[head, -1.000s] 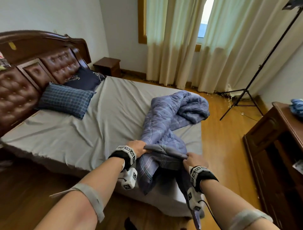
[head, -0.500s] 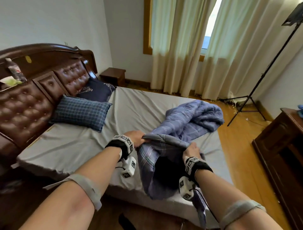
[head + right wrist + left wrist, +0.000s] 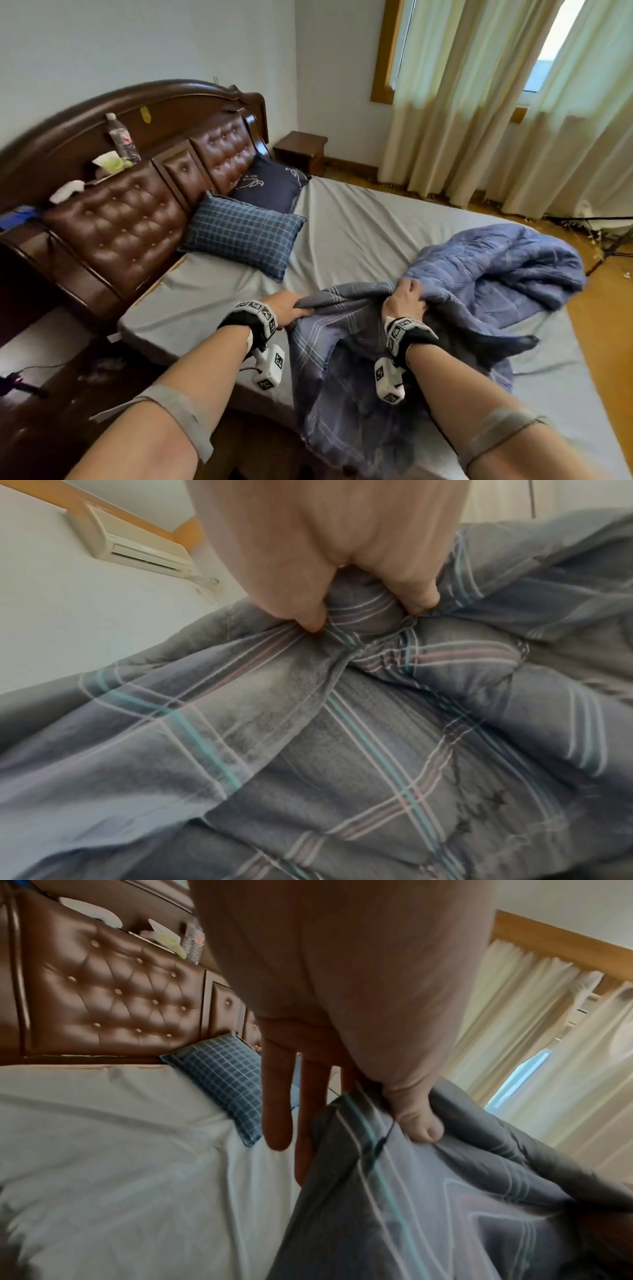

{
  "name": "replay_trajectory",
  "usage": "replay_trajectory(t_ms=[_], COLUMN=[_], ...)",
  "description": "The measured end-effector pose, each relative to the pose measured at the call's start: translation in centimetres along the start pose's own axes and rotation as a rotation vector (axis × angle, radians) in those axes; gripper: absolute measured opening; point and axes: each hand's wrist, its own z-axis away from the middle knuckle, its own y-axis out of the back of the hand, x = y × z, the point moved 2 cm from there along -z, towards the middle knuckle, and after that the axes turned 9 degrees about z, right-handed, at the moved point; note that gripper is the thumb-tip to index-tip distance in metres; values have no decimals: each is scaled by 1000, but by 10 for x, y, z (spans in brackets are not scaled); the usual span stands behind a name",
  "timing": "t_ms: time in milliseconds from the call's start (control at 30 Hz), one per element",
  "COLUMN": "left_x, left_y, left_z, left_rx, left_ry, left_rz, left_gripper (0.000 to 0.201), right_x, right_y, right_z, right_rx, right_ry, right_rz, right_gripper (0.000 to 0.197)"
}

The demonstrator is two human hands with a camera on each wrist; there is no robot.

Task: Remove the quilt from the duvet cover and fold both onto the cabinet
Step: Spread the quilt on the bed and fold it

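Note:
Blue-grey plaid bedding (image 3: 496, 267) lies bunched on the right side of the bed (image 3: 359, 233); its far part looks quilted. The near end hangs over the bed's front edge with a dark hollow inside. I cannot tell quilt from cover there. My left hand (image 3: 291, 308) pinches the near edge, thumb on top (image 3: 421, 1123), fingers straight behind the fabric (image 3: 445, 1204). My right hand (image 3: 406, 301) grips a bunched fold of the plaid cloth (image 3: 342, 737), fingers (image 3: 308, 610) dug in. The cabinet is out of view.
A blue checked pillow (image 3: 243, 236) and a navy pillow (image 3: 270, 183) lean on the brown tufted headboard (image 3: 113, 222), which carries a bottle (image 3: 120, 137). A nightstand (image 3: 301, 147) stands in the far corner, curtains (image 3: 479, 102) behind. A tripod leg (image 3: 609, 246) stands on the wooden floor at right.
My view has swung left, so the cabinet left the frame. The right hand moved forward and up onto the bedding and took a new bunch. The left hand kept its hold.

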Motion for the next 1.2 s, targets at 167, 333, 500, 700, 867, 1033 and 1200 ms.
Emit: replay_trajectory(t_ms=[167,333,500,700,867,1033,1200], left_x=[-100,-172,-200,-160,-89,-13,24], left_y=[70,159,228,257,215,170,128], left_z=[-24,-50,-106,-169,-176,-143,-101], left_rx=[20,245,194,-57,-194,-214,-225], left_ry=[134,134,-20,-434,-795,-1234,-1416], left_rz=[171,271,240,-271,-610,-820,-1194], left_gripper=[23,45,62,92,81,87,40], right_x=[-137,-258,-337,-350,-329,-298,-270], right_y=[-40,-103,-132,-119,-77,-48,-48], right_z=[-34,-22,-28,-29,7,55,94], right_rx=[-95,-333,-406,-399,-392,-402,-420], right_ry=[237,707,781,489,279,24,-111], right_rz=[-46,164,346,486,466,463,368], right_gripper=[29,24,27,23,21,29,42])
